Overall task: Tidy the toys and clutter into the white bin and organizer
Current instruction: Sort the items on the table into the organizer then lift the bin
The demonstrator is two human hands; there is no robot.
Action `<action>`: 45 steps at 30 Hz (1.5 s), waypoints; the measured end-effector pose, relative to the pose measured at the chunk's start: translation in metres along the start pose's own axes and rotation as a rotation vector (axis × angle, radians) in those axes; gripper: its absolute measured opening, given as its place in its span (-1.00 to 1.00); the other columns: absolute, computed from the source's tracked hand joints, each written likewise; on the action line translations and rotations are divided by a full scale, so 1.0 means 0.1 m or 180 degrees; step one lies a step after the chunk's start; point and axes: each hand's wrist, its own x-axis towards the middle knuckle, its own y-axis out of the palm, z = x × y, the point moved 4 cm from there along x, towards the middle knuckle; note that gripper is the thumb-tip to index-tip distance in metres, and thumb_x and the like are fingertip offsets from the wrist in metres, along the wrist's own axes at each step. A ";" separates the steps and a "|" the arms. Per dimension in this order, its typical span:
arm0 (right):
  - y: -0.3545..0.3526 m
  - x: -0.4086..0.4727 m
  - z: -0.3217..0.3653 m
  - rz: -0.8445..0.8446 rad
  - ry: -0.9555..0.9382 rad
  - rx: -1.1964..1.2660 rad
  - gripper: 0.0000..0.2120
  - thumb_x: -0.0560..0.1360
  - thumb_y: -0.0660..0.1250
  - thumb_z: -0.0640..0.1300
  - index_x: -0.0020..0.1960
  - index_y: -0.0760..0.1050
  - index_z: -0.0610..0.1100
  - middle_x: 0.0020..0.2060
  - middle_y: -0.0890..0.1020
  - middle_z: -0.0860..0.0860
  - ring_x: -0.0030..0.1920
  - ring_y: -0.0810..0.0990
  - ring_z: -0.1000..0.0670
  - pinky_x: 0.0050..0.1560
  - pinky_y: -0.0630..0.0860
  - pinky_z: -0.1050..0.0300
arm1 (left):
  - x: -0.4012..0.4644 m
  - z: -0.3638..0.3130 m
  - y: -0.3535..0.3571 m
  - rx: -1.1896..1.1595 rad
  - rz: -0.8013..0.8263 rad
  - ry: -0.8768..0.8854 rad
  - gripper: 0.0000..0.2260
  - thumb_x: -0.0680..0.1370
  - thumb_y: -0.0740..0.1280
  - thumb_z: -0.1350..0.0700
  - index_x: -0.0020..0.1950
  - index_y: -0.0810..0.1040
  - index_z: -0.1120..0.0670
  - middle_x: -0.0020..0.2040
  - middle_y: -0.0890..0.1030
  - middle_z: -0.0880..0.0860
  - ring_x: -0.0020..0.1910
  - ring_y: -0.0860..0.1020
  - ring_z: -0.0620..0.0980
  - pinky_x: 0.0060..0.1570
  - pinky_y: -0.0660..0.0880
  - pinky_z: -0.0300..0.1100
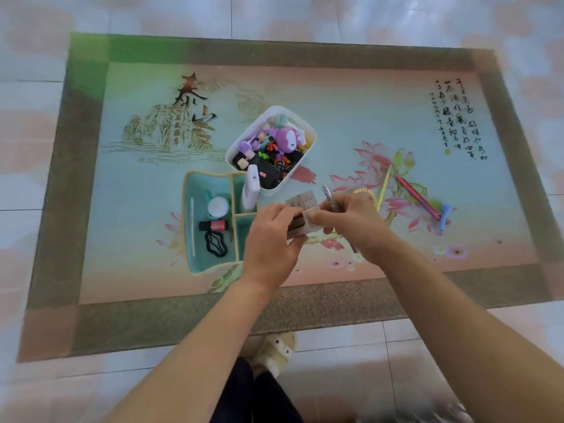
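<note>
Near the front edge of the surface (305, 312): our left hand (271, 239) and right hand (351, 224), fingers clamped on a small stack of cards (305, 206); right also pinches a pen (328, 193).
Done: white bin (305, 123) full of toys; organizer (195, 239) part filled.
Left: pencils (418, 196), coil band (364, 192) toward the right edge.

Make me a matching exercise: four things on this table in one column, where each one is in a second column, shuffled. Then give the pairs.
Things
1. purple plush
2. black hair tie
3. red pencil
4. card pack

Places
A. held in both hands
B. in the white bin
C. loose on the table, right side
D. in the teal organizer

Pairs: 1-B, 2-D, 3-C, 4-A
</note>
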 end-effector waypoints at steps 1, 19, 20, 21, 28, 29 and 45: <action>0.11 -0.01 0.06 -0.0036 0.0014 -0.0026 -0.67 0.40 0.48 -0.13 -0.17 0.51 -0.42 -0.42 0.49 -0.13 -0.43 0.47 0.06 -0.38 0.43 0.20 | -0.03 0.08 -0.09 0.0026 -0.0012 -0.0030 -0.61 0.35 0.51 0.17 0.16 0.56 0.11 0.05 0.56 0.06 0.08 0.48 0.06 0.10 0.35 -0.24; 1.15 0.06 0.14 -0.0705 -0.0099 -0.1175 -0.65 0.46 0.39 0.00 -0.34 0.35 -0.16 -0.45 0.43 -0.03 -0.43 0.33 0.02 -0.39 0.28 0.10 | -0.15 0.92 -0.47 -0.0147 0.0252 -0.0538 -0.55 0.36 0.40 0.32 0.24 0.54 0.12 0.09 0.57 0.07 0.10 0.51 0.04 0.15 0.49 -0.08; 1.13 0.06 0.17 -0.0767 -0.0145 -0.0819 -0.63 0.53 0.32 -0.01 -0.33 0.37 -0.21 -0.44 0.46 -0.09 -0.43 0.36 -0.02 -0.37 0.34 0.05 | -0.14 0.92 -0.47 -0.0171 0.0267 -0.0532 -0.55 0.36 0.40 0.32 0.24 0.54 0.12 0.08 0.57 0.07 0.10 0.52 0.03 0.15 0.49 -0.09; 1.10 0.05 0.19 -0.0831 -0.0180 -0.0367 -0.62 0.58 0.25 -0.02 -0.28 0.42 -0.28 -0.39 0.52 -0.18 -0.39 0.41 -0.07 -0.31 0.42 -0.02 | -0.13 0.92 -0.48 -0.0187 0.0283 -0.0528 -0.56 0.37 0.40 0.32 0.24 0.54 0.12 0.09 0.58 0.06 0.09 0.52 0.03 0.15 0.50 -0.08; 1.04 -0.05 0.23 -0.0951 -0.0510 0.0685 -0.69 0.66 0.06 -0.09 -0.03 0.44 -0.29 -0.22 0.52 -0.06 -0.30 0.51 0.16 -0.28 0.44 0.36 | -0.08 0.92 -0.48 -0.0238 0.0376 -0.0564 -0.61 0.40 0.32 0.37 0.20 0.57 0.15 0.08 0.59 0.09 0.10 0.54 0.05 0.19 0.49 -0.04; 1.05 -0.05 0.22 -0.0975 -0.0565 0.0753 -0.73 0.66 0.06 -0.11 -0.03 0.43 -0.27 -0.21 0.51 -0.07 -0.29 0.50 0.13 -0.29 0.44 0.34 | -0.08 0.92 -0.47 -0.0220 0.0388 -0.0558 -0.62 0.40 0.31 0.37 0.20 0.57 0.15 0.08 0.59 0.09 0.10 0.54 0.06 0.18 0.49 -0.04; 1.07 0.08 0.04 -0.1008 -0.0434 -0.0107 -0.81 0.56 0.30 -0.06 0.10 0.49 -0.15 -0.10 0.58 0.05 -0.11 0.54 0.15 -0.12 0.47 0.28 | 0.02 0.71 -0.44 -0.0224 0.0571 -0.0335 -0.71 0.42 0.35 0.30 0.13 0.61 0.13 0.00 0.61 0.07 -0.03 0.54 0.01 0.01 0.45 -0.19</action>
